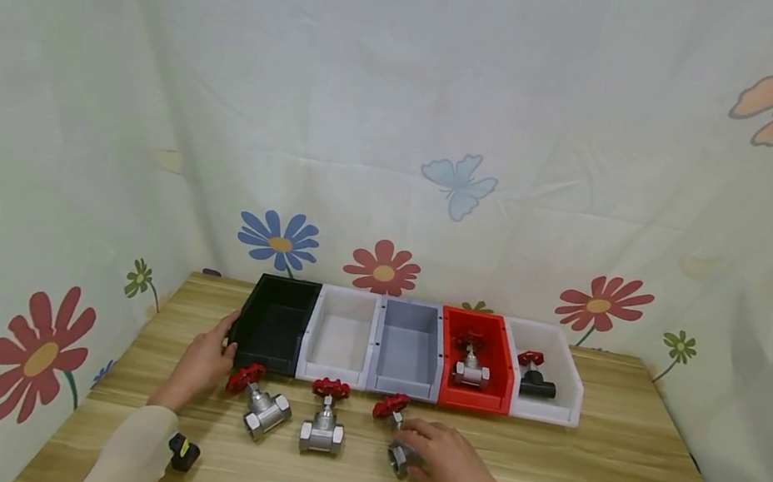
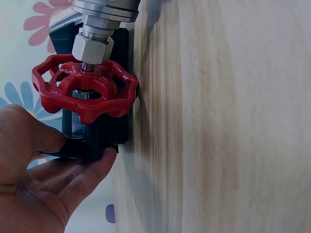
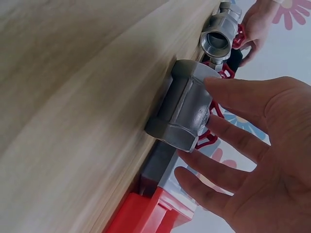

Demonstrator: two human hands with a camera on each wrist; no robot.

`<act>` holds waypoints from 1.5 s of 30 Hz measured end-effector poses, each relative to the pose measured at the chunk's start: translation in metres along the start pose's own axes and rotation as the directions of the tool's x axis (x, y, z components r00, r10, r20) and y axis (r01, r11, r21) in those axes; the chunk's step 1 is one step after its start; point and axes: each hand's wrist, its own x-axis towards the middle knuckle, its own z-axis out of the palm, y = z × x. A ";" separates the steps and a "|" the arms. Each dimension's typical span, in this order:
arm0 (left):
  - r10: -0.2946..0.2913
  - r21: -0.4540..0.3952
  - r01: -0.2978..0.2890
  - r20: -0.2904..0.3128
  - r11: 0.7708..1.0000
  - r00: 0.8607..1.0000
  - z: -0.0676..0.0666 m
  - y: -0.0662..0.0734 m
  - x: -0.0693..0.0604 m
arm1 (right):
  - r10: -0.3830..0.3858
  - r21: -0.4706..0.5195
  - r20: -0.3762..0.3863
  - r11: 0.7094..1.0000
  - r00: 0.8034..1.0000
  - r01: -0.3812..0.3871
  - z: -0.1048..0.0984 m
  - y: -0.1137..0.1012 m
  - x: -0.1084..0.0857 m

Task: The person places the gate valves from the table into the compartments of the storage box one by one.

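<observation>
My left hand (image 1: 204,360) is at the left end of the black bin (image 1: 276,325), its thumb and fingers pinching the bin's side wall in the left wrist view. Close by that hand lies a steel valve with a red handwheel (image 2: 85,90). My right hand (image 1: 448,466) reaches over another steel valve (image 3: 182,107) that lies on the table. Its thumb and fingertips are spread along the valve body, lightly touching or just off it; I cannot tell which. Between these two valves, a third valve (image 1: 323,427) stands with its red wheel toward the bins.
Right of the black bin, joined in a row, are a white bin (image 1: 333,374), a grey bin (image 1: 403,387), a red bin (image 1: 475,402) with a valve (image 1: 470,371), and another white bin (image 1: 567,367) holding a dark red-wheeled valve (image 1: 537,384). A printed curtain (image 1: 378,105) hangs behind.
</observation>
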 end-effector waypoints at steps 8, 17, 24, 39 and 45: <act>-0.013 -0.001 0.013 0.006 1.000 1.000 0.000 0.001 0.000 | 0.035 -0.023 0.029 0.999 0.999 -0.035 0.006 0.000 0.001; -0.006 0.006 0.006 -0.014 1.000 1.000 0.000 0.003 -0.001 | 0.013 0.003 0.068 1.000 0.998 -0.013 0.006 0.000 0.005; -0.002 0.003 0.002 -0.018 1.000 1.000 -0.001 0.004 -0.002 | -0.028 -0.011 0.096 1.000 0.995 0.029 0.009 0.000 0.007; -0.005 0.005 0.005 -0.014 1.000 1.000 -0.003 0.006 -0.004 | -0.035 -0.008 0.134 0.999 0.990 0.036 0.014 0.002 0.012; -0.014 0.004 0.014 -0.002 1.000 1.000 -0.003 0.005 -0.004 | -0.039 0.012 0.144 0.999 0.989 0.038 0.016 0.002 0.015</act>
